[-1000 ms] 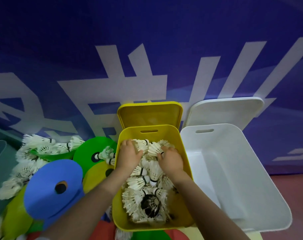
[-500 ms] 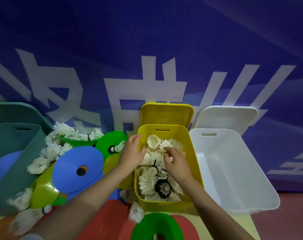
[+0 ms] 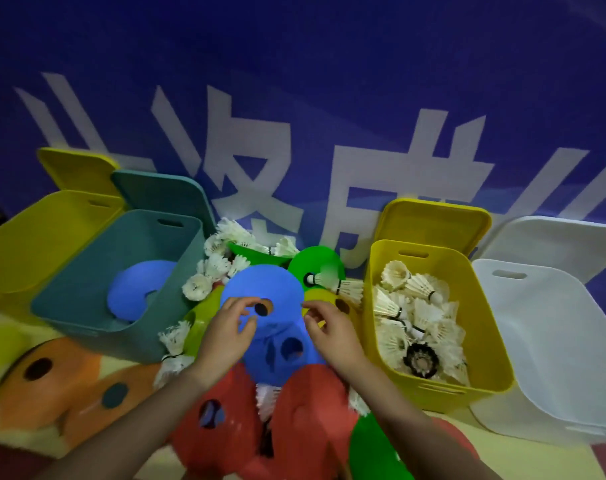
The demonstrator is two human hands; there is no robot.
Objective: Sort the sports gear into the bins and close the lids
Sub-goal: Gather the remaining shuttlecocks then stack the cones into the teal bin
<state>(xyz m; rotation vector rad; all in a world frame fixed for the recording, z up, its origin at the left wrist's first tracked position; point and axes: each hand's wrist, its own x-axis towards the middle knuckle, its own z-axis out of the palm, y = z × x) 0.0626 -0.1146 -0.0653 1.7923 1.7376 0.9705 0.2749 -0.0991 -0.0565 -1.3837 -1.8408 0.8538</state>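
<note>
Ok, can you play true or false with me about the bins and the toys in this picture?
1. The yellow bin on the right has shuttlecocks in it. True.
2. The white bin is full of shuttlecocks. False: nothing shows inside it.
3. The teal bin holds a blue disc. True.
4. All the lids are closed. False: every bin's lid stands open behind it.
5. Both hands are inside the yellow bin. False: the left hand and right hand are over the blue disc on the pile, between the bins.
6. Some shuttlecocks lie outside the bins. True: loose ones sit among the discs.
</note>
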